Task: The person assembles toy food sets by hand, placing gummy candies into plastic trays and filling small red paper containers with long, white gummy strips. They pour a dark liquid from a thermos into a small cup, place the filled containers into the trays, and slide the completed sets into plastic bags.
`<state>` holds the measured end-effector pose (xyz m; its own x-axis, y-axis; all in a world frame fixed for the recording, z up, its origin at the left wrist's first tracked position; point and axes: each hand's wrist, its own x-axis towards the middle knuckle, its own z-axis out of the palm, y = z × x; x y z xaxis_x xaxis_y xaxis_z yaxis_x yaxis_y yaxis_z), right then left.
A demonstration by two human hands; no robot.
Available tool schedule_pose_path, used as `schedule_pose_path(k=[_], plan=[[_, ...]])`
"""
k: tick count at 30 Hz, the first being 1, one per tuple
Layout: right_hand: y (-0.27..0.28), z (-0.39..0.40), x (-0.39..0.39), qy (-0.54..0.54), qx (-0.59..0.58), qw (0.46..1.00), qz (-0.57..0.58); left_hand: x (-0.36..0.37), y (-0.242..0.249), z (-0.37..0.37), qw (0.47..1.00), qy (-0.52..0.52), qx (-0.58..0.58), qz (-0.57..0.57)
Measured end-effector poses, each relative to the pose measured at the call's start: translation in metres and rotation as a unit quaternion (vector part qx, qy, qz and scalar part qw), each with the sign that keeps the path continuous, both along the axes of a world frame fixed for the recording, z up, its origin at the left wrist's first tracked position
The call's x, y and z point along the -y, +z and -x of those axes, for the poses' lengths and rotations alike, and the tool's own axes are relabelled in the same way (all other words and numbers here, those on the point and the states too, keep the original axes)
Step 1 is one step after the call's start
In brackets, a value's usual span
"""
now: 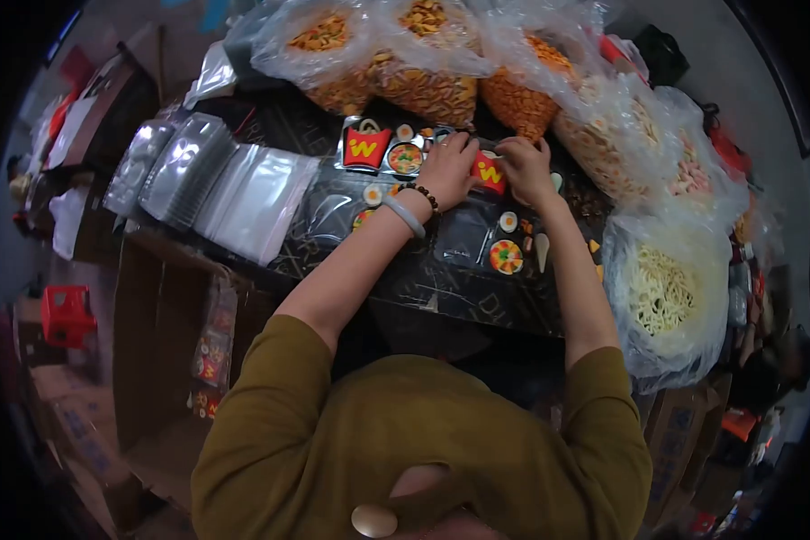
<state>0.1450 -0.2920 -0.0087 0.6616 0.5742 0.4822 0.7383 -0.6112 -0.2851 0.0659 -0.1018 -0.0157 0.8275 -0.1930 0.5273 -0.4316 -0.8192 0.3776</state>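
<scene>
Flat red piece w/ yellow W-like mark (489,173), shaped like fries box, is lying over the black patterned worktop (387,263), btwn the hands: just R of the L hand (450,168), just L of the R hand (526,168), both abt. equally near. Fingers are partly hiding it, so its long axis is staying unclear. Both forearms are stretching fwd, converging; fingers are bending, R ones at its upper edge. Whether either grip is clenching it, I cannot tell.

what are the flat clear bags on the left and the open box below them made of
Flat clear bags: probably thin, glossy plastic film, given the see-through sheets and bright reflections. Open box: likely matt cardboard, judging by its plain brown, dull walls.
</scene>
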Motion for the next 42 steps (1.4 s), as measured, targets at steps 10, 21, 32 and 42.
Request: schedule_pose_path(k=[10, 21, 32, 42], plan=[[0.021, 0.001, -0.197, 0.081, -0.066, 0.994, 0.018, -0.135, -0.006, 0.046, 0.951, 0.283, -0.101, 0.073], [0.021, -0.012, -0.229, 0.129, -0.155, 0.968, 0.147, -0.138, -0.006, 0.053, 0.952, 0.249, -0.139, 0.111], [0.003, 0.005, -0.237, 0.069, -0.212, 0.957, 0.185, -0.14, -0.027, 0.044, 0.961, 0.257, -0.088, 0.059], [0.072, 0.039, -0.145, 0.094, 0.016, 0.973, -0.212, -0.139, -0.003, 0.051, 0.972, 0.226, -0.065, 0.033]])
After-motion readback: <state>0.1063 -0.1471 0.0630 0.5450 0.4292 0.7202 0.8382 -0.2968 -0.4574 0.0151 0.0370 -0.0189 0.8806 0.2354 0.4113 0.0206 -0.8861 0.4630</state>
